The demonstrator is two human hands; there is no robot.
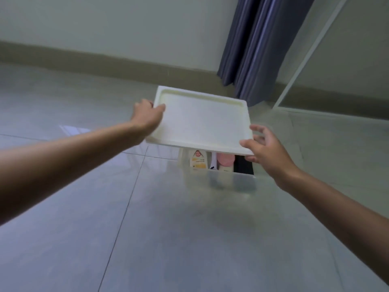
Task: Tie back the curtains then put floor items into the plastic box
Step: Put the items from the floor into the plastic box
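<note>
Both hands hold a white lid (pixel 202 125) level above the floor (pixel 84 239). Left hand (pixel 147 116) grips the lid's left edge, thumb on top and fingers curled beneath. Right hand (pixel 265 148) pinches the near right corner, thumb above, fingers spread below. Directly under the lid, between the two hands, stands a clear plastic box (pixel 221 182) with a yellow bottle (pixel 198 162), a pink item (pixel 225 160) and something black inside. Beyond the right hand hangs a dark curtain (pixel 252 49).
</note>
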